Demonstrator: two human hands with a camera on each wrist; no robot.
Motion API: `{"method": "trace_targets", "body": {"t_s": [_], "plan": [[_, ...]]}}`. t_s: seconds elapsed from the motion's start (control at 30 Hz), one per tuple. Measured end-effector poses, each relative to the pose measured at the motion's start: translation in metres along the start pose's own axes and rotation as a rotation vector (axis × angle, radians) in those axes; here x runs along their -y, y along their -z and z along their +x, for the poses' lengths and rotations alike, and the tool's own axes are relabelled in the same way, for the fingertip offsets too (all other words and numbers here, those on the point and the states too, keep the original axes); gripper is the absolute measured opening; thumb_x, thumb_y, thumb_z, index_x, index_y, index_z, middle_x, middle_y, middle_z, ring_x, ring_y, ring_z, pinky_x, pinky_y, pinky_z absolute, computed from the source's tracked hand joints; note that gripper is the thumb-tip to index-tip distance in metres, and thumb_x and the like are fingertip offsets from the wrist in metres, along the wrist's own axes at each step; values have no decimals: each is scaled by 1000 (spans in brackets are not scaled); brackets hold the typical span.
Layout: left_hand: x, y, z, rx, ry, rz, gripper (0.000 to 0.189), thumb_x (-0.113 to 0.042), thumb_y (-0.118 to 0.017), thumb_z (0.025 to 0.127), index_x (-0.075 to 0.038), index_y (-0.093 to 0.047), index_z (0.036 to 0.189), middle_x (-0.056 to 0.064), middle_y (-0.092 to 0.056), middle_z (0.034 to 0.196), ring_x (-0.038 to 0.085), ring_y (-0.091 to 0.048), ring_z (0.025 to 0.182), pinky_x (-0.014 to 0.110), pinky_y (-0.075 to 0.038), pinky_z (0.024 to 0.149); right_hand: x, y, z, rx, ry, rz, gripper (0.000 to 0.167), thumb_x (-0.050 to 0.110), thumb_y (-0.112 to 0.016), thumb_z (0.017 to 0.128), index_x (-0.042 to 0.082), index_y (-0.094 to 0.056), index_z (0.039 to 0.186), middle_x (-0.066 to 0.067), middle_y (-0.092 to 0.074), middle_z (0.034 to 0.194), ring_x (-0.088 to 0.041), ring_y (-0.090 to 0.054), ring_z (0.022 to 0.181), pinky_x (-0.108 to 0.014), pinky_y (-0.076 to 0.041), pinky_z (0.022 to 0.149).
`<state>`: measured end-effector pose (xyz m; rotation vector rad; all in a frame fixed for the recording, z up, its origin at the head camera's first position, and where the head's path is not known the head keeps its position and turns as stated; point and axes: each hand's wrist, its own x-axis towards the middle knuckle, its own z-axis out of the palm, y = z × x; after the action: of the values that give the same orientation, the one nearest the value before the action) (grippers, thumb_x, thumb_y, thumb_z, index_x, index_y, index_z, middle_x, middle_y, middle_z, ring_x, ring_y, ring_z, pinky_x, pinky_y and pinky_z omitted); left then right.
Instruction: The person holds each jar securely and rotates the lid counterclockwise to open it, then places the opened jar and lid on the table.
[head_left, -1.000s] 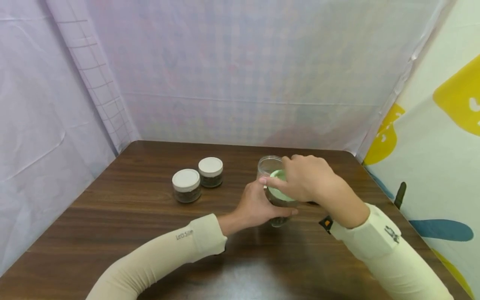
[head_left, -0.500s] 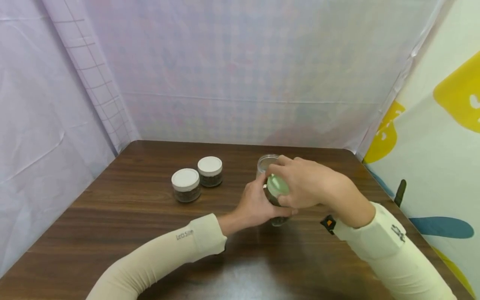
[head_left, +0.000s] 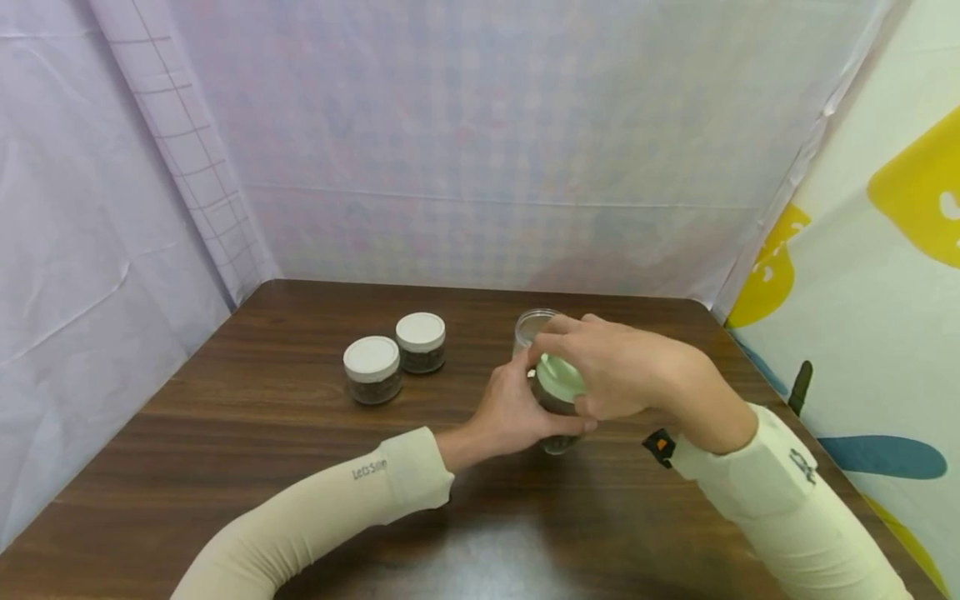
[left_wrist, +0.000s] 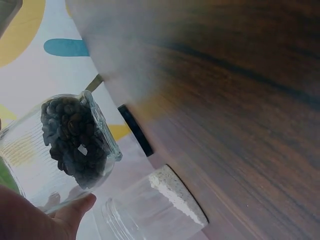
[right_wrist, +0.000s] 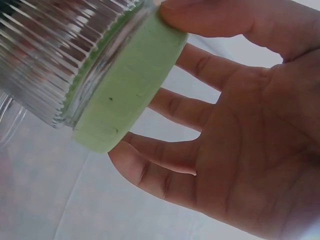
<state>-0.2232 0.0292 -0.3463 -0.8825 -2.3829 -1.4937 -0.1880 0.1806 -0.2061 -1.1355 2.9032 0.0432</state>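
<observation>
My left hand (head_left: pixel 513 412) grips a clear ribbed glass jar (left_wrist: pixel 17 145) from the left, thumb and fingers round its body. In the left wrist view the jar holds dark bean-like pieces (left_wrist: pixel 75 142), lying at its base. A pale green lid (head_left: pixel 561 379) covers the jar's mouth. Thumb and fingertips of my right hand (head_left: pixel 626 367) hold the lid by its rim, as the right wrist view shows; the palm is apart from the lid's top (right_wrist: pixel 130 82). The jar seems raised off the table in the left wrist view.
Just behind the held jar stands a clear jar without a lid (head_left: pixel 529 325), with white granules (left_wrist: pixel 175 195) at its bottom. Two white-lidded jars (head_left: pixel 372 371) with dark contents stand on the left. A flat black object (left_wrist: pixel 136 130) lies on the wooden table (head_left: pixel 285 400).
My right hand has shifted its hold on the green lid: its thumb moved from the left edge to the near right edge, its fingers to the far side. My left hand has stayed put.
</observation>
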Motion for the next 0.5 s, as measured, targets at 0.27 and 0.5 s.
{"method": "trace_targets", "body": {"t_s": [0.27,0.5], "plan": [[0,-2,1,6,14,-9,92,-43,-95,66,-27,-46,141,-11,-63,125,5,-62,111,26,-53,91,-3,6,-4,-19,5,33,61,2,-80,68,31,-65,120,6,-58,126,-25,-56,104,-40,-52,84],[1,-2,0,8,74,-17,81,-45,-95,65,-21,-51,129,-8,-65,121,5,-65,107,28,-55,89,-11,15,-10,-39,-22,62,58,4,-78,72,26,-64,124,2,-58,126,-22,-57,100,-37,-52,76]]}}
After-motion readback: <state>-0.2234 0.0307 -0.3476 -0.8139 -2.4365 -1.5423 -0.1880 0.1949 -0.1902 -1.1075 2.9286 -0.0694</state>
